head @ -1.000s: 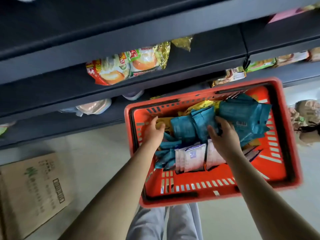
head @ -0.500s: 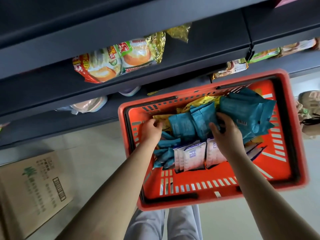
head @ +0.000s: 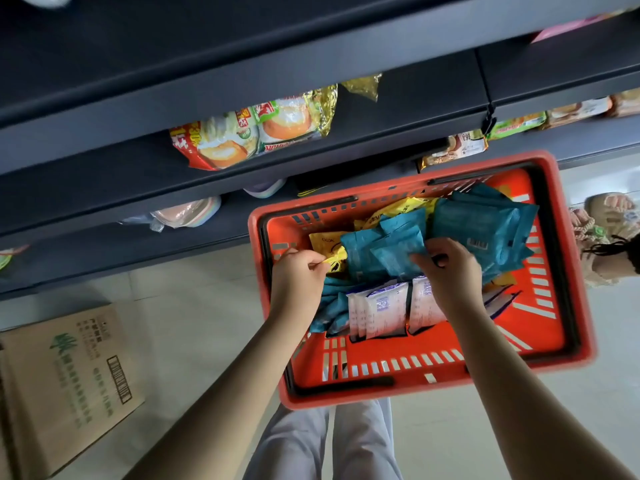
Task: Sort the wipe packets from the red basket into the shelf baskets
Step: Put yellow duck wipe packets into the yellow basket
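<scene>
Looking down from the head camera, a red basket (head: pixel 460 341) fills the centre right of the frame, holding teal wipe packets (head: pixel 485 226) near its top and white packets (head: pixel 377 308) upright in its middle. The left hand (head: pixel 298 282), at the basket's left wall, pinches a yellow packet (head: pixel 336 259), and the right hand (head: pixel 450 275), at centre, pinches a teal packet (head: pixel 394 258) with curled fingers. Dark shelves (head: pixel 138 188) with snack bags (head: pixel 256 133) cross the top, and a cardboard box (head: pixel 65 386) lies at lower left.

Shop aisle: dark shelves (head: pixel 104 188) stocked with bagged snacks (head: pixel 252 133). A red plastic shopping basket (head: pixel 433 389) holds assorted packets (head: pixel 485 230). A printed cardboard carton (head: pixel 69 375) lies on the floor (head: pixel 194 306).
</scene>
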The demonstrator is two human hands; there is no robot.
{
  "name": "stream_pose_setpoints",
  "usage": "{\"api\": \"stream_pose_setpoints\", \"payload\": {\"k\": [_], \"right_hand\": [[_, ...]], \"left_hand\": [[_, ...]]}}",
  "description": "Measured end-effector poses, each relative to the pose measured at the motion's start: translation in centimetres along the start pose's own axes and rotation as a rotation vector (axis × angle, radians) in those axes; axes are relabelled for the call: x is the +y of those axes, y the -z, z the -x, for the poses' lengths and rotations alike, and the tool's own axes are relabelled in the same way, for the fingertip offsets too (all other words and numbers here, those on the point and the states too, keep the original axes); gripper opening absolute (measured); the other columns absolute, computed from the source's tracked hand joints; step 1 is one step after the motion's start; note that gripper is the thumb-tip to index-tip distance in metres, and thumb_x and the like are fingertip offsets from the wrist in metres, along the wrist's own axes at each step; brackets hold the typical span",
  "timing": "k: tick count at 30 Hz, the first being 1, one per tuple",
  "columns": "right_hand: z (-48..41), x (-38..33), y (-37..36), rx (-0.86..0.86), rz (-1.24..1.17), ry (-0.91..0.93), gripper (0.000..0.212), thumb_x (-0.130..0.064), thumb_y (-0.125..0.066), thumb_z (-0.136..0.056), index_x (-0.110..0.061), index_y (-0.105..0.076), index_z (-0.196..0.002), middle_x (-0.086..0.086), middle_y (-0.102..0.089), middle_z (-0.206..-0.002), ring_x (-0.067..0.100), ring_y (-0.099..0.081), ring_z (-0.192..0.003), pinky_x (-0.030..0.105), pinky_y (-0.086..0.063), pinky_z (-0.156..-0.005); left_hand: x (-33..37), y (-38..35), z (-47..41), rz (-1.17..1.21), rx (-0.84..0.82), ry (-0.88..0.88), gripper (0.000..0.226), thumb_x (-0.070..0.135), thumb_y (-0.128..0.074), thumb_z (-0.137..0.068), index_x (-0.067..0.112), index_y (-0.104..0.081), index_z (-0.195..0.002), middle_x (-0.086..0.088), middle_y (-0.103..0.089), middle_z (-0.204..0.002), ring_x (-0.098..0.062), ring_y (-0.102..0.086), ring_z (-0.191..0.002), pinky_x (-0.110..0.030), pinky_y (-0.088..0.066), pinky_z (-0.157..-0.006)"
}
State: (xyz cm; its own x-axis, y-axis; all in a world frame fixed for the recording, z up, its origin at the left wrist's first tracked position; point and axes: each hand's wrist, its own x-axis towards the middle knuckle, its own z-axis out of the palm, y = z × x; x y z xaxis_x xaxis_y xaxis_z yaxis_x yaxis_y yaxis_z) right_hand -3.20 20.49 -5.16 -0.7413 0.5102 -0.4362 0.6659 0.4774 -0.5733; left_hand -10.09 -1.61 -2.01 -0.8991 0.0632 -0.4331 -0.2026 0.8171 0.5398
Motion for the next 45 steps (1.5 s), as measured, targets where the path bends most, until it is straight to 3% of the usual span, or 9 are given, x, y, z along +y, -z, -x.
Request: {"api": "stream_pose_setpoints", "payload": {"k": [6, 9, 15, 19, 24, 31, 37, 40, 45], "right_hand": [[5.5, -5.6, 6.8, 0.005, -0.416, 0.068, 0.026, -0.019, -0.070, -0.088, -0.013, -0.050, -0.071, 0.008, -0.052, -0.066, 0.014, -0.054, -0.063, 0.030, -0.044, -0.060], [9.7, -10.8, 12.1, -0.015, -0.676, 0.073, 0.004, -0.017, -0.064, -0.091, -0.013, -0.064, -0.090, 0.009, -0.070, -0.088, 0.021, -0.070, -0.085, 0.038, -0.057, -0.071], [18.6, -22.0, 22.7, 0.008, -0.815, 0.190, 0.009, -0.011, -0.060, -0.093, -0.007, -0.063, -0.100, -0.004, -0.074, -0.085, 0.011, -0.070, -0.080, 0.023, -0.056, -0.063], [22.5, -28.6, 25.9, -0.026, -0.839, 0.277, 0.027, -0.012, -0.052, -0.099, -0.028, -0.073, -0.091, -0.006, -0.075, -0.085, 0.011, -0.070, -0.077, 0.030, -0.058, -0.065], [25.6, -36.6, 26.0, -0.177, -0.774, 0.340, 0.017, -0.041, -0.063, -0.089, -0.027, -0.074, -0.090, -0.007, -0.071, -0.084, 0.011, -0.064, -0.078, 0.032, -0.050, -0.073], [29.1, -48.6, 20.5, -0.351, -0.739, 0.421, 0.053, -0.043, -0.081, -0.065, -0.024, -0.059, -0.110, -0.018, -0.060, -0.076, -0.005, -0.055, -0.066, 0.022, -0.039, -0.066], [30.5, -56.0, 15.1, -0.615, -1.364, 0.267, 0.049, -0.041, -0.064, -0.084, -0.013, -0.058, -0.122, 0.007, -0.061, -0.097, 0.021, -0.060, -0.082, 0.033, -0.049, -0.078], [30.5, -57.8, 13.3, -0.531, -1.574, 0.241, 0.054, -0.046, -0.048, -0.095, -0.014, -0.050, -0.138, 0.013, -0.063, -0.127, 0.027, -0.065, -0.110, 0.041, -0.051, -0.095], [29.2, -58.3, 12.4, -0.104, -1.549, 0.099, 0.036, -0.041, -0.037, -0.103, -0.016, -0.056, -0.121, 0.005, -0.067, -0.117, 0.014, -0.071, -0.088, 0.031, -0.055, -0.067]], "left_hand": [[6.7, 8.4, 4.3, 0.120, 0.122, -0.119, 0.009, 0.018, -0.069, -0.085, 0.016, -0.077, -0.086, 0.010, -0.071, -0.081, 0.001, -0.062, -0.072, -0.002, -0.038, -0.063], [10.7, 14.3, 8.2, 0.332, 0.141, -0.118, 0.006, 0.023, -0.071, -0.084, 0.020, -0.076, -0.083, 0.018, -0.069, -0.076, 0.006, -0.064, -0.073, -0.007, -0.042, -0.064], [16.8, 25.8, 16.9, 0.714, 0.197, -0.130, 0.004, 0.021, -0.072, -0.084, 0.021, -0.073, -0.081, 0.008, -0.073, -0.079, -0.003, -0.067, -0.078, -0.025, -0.050, -0.074], [17.4, 31.9, 20.3, 0.905, 0.277, -0.144, 0.014, 0.031, -0.070, -0.084, 0.022, -0.066, -0.076, 0.002, -0.068, -0.078, -0.021, -0.062, -0.080, -0.040, -0.049, -0.071], [16.4, 38.8, 22.0, 1.201, 0.323, -0.084, 0.026, 0.023, -0.060, -0.093, 0.027, -0.056, -0.067, -0.004, -0.059, -0.086, -0.024, -0.057, -0.083, -0.042, -0.052, -0.074], [10.4, 50.0, 20.8, 1.441, 0.143, -0.118, 0.012, 0.022, -0.048, -0.100, 0.016, -0.054, -0.109, -0.008, -0.071, -0.110, -0.026, -0.070, -0.098, -0.052, -0.057, -0.080], [4.2, 58.1, 18.5, 1.545, 0.034, -0.173, 0.027, 0.021, -0.049, -0.099, 0.009, -0.051, -0.124, -0.012, -0.071, -0.112, -0.030, -0.069, -0.102, -0.052, -0.058, -0.078], [2.6, 60.3, 17.1, 1.551, -0.031, -0.217, 0.032, 0.017, -0.049, -0.099, 0.011, -0.050, -0.130, -0.012, -0.070, -0.116, -0.029, -0.068, -0.105, -0.054, -0.056, -0.085], [2.9, 61.6, 14.8, 1.543, -0.190, -0.343, 0.045, 0.001, -0.036, -0.096, 0.017, -0.051, -0.134, -0.009, -0.066, -0.125, -0.028, -0.064, -0.113, -0.051, -0.053, -0.091]]}}
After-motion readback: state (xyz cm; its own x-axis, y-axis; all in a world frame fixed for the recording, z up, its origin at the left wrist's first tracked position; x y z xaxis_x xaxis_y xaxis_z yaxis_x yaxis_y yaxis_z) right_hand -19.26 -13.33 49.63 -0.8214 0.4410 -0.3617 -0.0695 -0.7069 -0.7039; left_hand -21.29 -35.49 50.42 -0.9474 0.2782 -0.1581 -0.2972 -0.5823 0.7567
